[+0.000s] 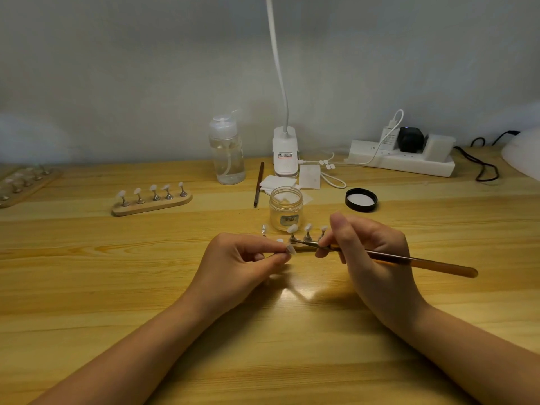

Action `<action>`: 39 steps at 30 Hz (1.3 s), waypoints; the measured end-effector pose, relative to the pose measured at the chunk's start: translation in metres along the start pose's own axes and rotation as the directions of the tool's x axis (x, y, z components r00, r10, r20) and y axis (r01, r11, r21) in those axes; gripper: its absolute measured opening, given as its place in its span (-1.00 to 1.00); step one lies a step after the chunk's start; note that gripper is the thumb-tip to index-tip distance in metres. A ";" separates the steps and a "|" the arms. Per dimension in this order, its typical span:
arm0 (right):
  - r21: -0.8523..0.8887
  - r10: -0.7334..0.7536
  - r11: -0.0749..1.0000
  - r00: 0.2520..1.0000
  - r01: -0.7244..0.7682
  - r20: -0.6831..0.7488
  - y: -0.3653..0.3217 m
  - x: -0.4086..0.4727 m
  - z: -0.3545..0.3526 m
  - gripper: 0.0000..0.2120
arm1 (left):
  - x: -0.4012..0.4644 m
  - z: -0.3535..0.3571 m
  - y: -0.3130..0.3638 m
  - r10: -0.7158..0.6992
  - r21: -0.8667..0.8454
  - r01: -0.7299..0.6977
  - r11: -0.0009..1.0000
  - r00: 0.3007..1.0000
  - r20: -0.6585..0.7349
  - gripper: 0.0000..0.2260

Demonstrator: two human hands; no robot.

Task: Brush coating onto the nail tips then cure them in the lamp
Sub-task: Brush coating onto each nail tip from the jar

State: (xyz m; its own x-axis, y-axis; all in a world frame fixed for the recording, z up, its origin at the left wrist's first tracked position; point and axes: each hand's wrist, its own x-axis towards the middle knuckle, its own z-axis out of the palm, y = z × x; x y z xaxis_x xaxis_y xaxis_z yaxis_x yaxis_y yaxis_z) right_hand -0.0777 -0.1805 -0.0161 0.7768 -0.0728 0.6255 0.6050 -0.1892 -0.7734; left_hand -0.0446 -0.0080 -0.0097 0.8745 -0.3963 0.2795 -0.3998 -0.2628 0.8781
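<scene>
Forearms entering from the bottom corners, bare, meeting near frame centre over the wooden table. Left hand curled, thumb and fingertips pinching a small nail tip on its stand, just left of centre. Right hand closed round a slim brown brush, handle pointing off to the right, metal ferrule aimed left with the bristle end touching or almost touching the pinched nail tip; contact too small to tell. Directly behind the hands, partly hidden, a wooden holder strip with more nail tips standing on metal pegs. Just above that, at centre, an open glass jar of clear coating, with its black lid lying face up to the right. Left of centre, a second wooden holder carrying five pegged tips; a third holder at the left edge, blurred. Behind the jar, white wipes, a spare dark brush lying beside them, a clear pump bottle and the white clip base of a gooseneck lamp. Upper right, a white power strip with plugs and cables; at the right edge, a white rounded shape, cropped, unidentifiable.
</scene>
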 end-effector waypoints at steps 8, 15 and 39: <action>-0.034 -0.004 0.999 0.999 0.005 0.039 0.000 -0.002 -0.001 -0.69 | 0.002 0.001 -0.003 0.001 -0.005 -0.002 1.000 1.000 -0.008 -0.85; 0.034 0.011 0.999 1.000 -0.011 -0.021 0.002 -0.002 0.000 -0.69 | 0.000 0.000 -0.003 -0.013 -0.023 0.013 1.000 1.000 0.004 -0.84; 0.034 0.051 0.998 0.999 -0.051 -0.001 0.002 -0.001 0.001 -0.64 | 0.001 0.001 0.000 -0.032 -0.020 0.032 0.999 0.999 -0.001 -0.80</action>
State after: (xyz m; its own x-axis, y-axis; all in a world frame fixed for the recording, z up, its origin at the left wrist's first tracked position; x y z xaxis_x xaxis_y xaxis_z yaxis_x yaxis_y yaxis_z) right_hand -0.0778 -0.1801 -0.0183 0.8064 -0.0834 0.5855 0.5703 -0.1522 -0.8072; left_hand -0.0437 -0.0092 -0.0097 0.8871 -0.3868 0.2520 -0.3664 -0.2579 0.8940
